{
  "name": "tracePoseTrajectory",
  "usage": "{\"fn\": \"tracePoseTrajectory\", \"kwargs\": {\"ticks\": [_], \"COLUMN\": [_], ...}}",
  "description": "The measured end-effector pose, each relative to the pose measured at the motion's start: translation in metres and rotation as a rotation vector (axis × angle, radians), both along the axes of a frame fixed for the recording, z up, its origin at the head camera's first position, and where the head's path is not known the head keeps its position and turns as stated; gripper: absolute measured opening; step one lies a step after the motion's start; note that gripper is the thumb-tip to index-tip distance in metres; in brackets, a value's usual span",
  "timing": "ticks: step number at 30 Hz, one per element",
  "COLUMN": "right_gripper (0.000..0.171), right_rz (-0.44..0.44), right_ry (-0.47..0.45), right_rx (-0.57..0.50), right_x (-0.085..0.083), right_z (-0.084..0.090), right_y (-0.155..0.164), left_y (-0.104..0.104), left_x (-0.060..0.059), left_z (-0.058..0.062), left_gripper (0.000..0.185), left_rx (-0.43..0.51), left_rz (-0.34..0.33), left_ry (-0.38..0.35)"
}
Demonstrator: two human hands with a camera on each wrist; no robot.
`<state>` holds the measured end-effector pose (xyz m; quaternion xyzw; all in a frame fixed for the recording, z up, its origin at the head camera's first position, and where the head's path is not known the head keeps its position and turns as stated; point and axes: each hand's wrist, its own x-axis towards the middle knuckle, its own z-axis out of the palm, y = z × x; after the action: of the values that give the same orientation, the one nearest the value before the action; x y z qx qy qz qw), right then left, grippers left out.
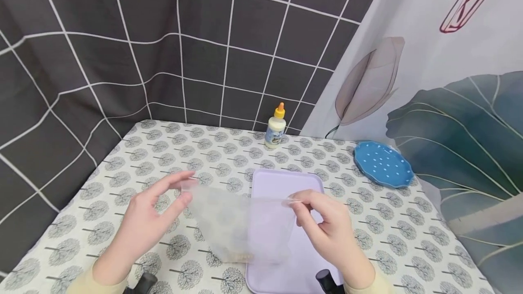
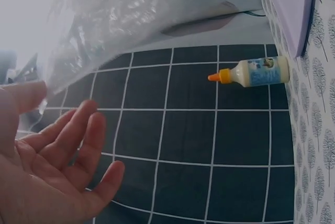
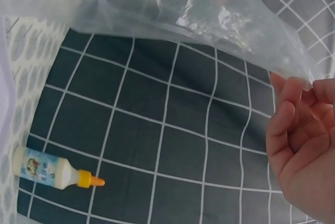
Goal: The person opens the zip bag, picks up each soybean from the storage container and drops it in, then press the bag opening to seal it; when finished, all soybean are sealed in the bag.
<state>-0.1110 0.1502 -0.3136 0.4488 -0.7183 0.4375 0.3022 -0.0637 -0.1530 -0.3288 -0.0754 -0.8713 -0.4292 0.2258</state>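
A clear plastic bag (image 1: pixel 233 221) spans between both hands in the head view, with a small beige patch at its lower edge. My right hand (image 1: pixel 328 230) pinches its upper right corner between thumb and curled index finger, also seen in the right wrist view (image 3: pixel 309 140). At the opposite upper corner, my left hand (image 1: pixel 147 219) has its thumb against the plastic and its fingers spread apart. In the left wrist view the bag (image 2: pixel 120 20) runs down to that thumb (image 2: pixel 29 96). Behind the bag, a lilac tray (image 1: pixel 282 180) lies on the table.
A glue bottle (image 1: pixel 275 128) with a yellow and orange cap stands at the table's back edge. To the right sits a blue dotted scalloped plate (image 1: pixel 384 163). Tree-patterned cloth (image 1: pixel 139 153) covers the table, and a dark gridded curtain (image 1: pixel 204 58) hangs behind it.
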Motion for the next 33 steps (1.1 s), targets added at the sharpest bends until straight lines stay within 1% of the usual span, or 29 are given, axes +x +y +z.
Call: {"fn": "tracePoseTrajectory", "kwargs": {"ticks": [1,4,7,11,13,15,18,20,21,23,25,26,28,30,33], "right_gripper": [0.017,0.018,0.019,0.018,0.017,0.015,0.009,0.006,0.007,0.007,0.006,0.006,0.009,0.01,0.012], "right_rz": [0.009,0.023,0.019,0.04,0.069,0.117,0.179,0.207,0.209,0.182,0.134,0.104,0.034,-0.022,-0.09], "right_ry": [0.004,0.021,0.032,0.028,0.02,0.001,-0.07,-0.162,-0.222,-0.374,-0.541,-0.611,-0.711,-0.748,-0.746], "right_rx": [0.003,0.009,0.015,0.017,0.013,0.008,0.017,0.035,0.048,0.084,0.128,0.151,0.205,0.25,0.315], "right_x": [0.0,0.002,0.004,0.01,0.012,0.014,0.014,0.01,0.007,-0.001,-0.013,-0.02,-0.036,-0.052,-0.075], "right_z": [0.001,0.004,0.005,0.008,0.01,0.013,0.016,0.016,0.015,0.012,0.006,0.002,-0.007,-0.018,-0.033], "right_y": [-0.001,-0.004,-0.007,-0.01,-0.013,-0.017,-0.022,-0.025,-0.027,-0.033,-0.039,-0.042,-0.049,-0.053,-0.059], "left_y": [0.0,-0.001,-0.004,-0.011,-0.015,-0.018,-0.021,-0.022,-0.024,-0.028,-0.034,-0.037,-0.043,-0.048,-0.053], "left_x": [0.0,0.001,0.006,0.017,0.022,0.027,0.034,0.035,0.034,0.029,0.019,0.013,-0.002,-0.019,-0.047], "left_z": [0.001,0.004,0.007,0.016,0.02,0.024,0.028,0.028,0.028,0.026,0.022,0.019,0.014,0.006,-0.007], "left_gripper": [0.035,0.024,0.017,0.02,0.023,0.024,0.023,0.02,0.02,0.02,0.023,0.024,0.028,0.033,0.037], "left_rx": [0.007,0.023,0.054,0.068,0.071,0.085,0.144,0.179,0.176,0.158,0.132,0.107,0.075,0.048,-0.007], "left_rz": [-0.003,0.015,0.031,0.03,0.02,0.023,0.061,0.13,0.158,0.206,0.225,0.216,0.184,0.151,0.105], "left_ry": [0.005,0.036,0.066,0.101,0.131,0.142,0.114,0.039,0.008,-0.065,-0.148,-0.169,-0.219,-0.263,-0.305]}}
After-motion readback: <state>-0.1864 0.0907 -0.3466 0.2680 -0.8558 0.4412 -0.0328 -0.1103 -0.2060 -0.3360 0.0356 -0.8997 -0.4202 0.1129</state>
